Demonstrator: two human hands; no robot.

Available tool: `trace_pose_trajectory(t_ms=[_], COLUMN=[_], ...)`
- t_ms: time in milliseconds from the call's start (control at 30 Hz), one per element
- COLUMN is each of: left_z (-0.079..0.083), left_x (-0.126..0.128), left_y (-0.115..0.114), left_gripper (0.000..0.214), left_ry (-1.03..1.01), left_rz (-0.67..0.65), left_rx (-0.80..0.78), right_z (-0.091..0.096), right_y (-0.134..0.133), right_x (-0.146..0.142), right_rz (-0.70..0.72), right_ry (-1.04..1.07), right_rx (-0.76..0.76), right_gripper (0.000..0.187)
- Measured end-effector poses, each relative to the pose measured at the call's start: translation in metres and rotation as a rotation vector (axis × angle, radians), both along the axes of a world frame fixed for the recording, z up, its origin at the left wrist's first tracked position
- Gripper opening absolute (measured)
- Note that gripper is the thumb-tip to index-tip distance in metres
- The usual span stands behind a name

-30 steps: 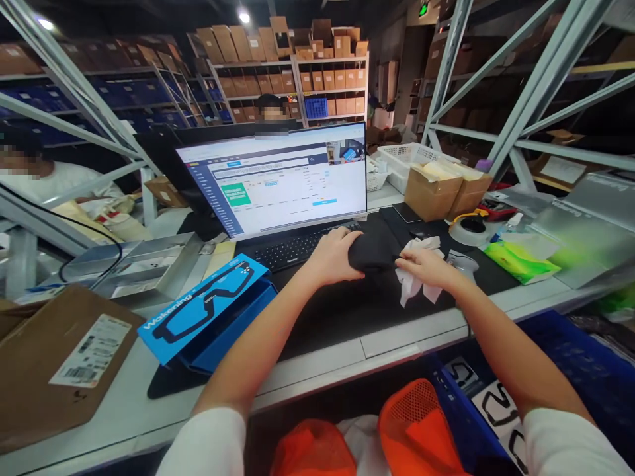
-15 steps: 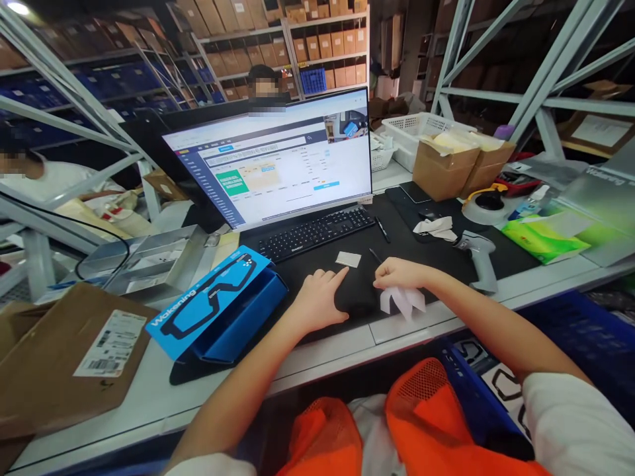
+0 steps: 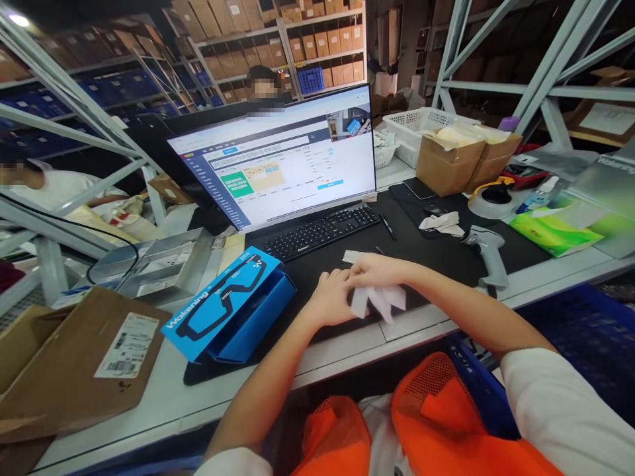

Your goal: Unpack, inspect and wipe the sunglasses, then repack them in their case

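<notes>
My right hand point(image 3: 374, 270) is closed on crumpled strips of white paper point(image 3: 380, 301) that hang below its fingers, slightly blurred. Against its fingertips lies my left hand point(image 3: 332, 301), low over the black desk mat; its thumb reaches behind the paper and its fingers look apart, partly hidden. A small white card point(image 3: 351, 256) lies on the mat just beyond my hands, half covered by the right one. Left of my left hand stands a blue box point(image 3: 225, 304) with a glasses outline on its lid, which is tilted open.
A monitor point(image 3: 282, 165) and a black keyboard point(image 3: 322, 231) stand behind my hands. To the right are a barcode scanner point(image 3: 489, 254), a crumpled white cloth or tissue point(image 3: 441, 223), a tape dispenser point(image 3: 493, 198) and a green packet point(image 3: 553, 231). An open cardboard box point(image 3: 74, 357) sits at the left.
My right hand has moved left with the paper strips and now meets my left hand. It covers part of the small card. The view has shifted slightly.
</notes>
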State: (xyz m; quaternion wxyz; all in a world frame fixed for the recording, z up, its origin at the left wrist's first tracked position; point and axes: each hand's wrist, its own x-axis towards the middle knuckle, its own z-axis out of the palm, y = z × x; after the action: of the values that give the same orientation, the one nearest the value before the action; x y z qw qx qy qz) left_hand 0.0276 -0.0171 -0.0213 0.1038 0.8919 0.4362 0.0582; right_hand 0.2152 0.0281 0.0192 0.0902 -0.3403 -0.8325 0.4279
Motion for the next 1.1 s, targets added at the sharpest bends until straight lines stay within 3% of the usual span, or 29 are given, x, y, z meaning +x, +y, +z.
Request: trace_pose_trajectory(t_ms=[167,267,367,467,600,833,900,1100], left_z=[0.0,-0.002,-0.006,-0.008,-0.006,-0.003,-0.003,-0.009], left_x=[-0.006,-0.005,-0.004,-0.004,-0.003,0.002,0.002,-0.005], left_y=[0.007,0.008,0.005,0.003,0.003,0.004,0.003,0.001], left_gripper=[0.044,0.041,0.036,0.017,0.017,0.031,0.034,0.034], left_ry=[-0.138,-0.196,-0.247,-0.321,-0.4,-0.188,-0.166,-0.418], left_rz=[-0.03,0.027,0.004,-0.041,-0.039,0.137,0.135,0.05], left_rx=[-0.11,-0.113,-0.066,-0.025,0.016,0.215,0.256,0.236], right_z=[-0.01,-0.018,-0.028,-0.036,-0.036,-0.029,-0.028,-0.03], right_y=[0.0,-0.007,-0.018,-0.027,-0.037,-0.049,-0.052,-0.062], right_x=[0.063,0.08,0.07,0.053,0.038,0.016,0.012,0.007], right_rz=[-0.298,-0.346,-0.325,-0.325,-0.309,-0.339,-0.347,-0.294], right_ry=[0.042,-0.052,-0.115,-0.141,-0.139,-0.382,-0.44,-0.472], right_rx=[-0.148,-0.157,0.024,0.21,0.298,0.51,0.542,0.609], right_gripper=[0.044,0.046,0.037,0.019,0.019,0.035,0.037,0.058])
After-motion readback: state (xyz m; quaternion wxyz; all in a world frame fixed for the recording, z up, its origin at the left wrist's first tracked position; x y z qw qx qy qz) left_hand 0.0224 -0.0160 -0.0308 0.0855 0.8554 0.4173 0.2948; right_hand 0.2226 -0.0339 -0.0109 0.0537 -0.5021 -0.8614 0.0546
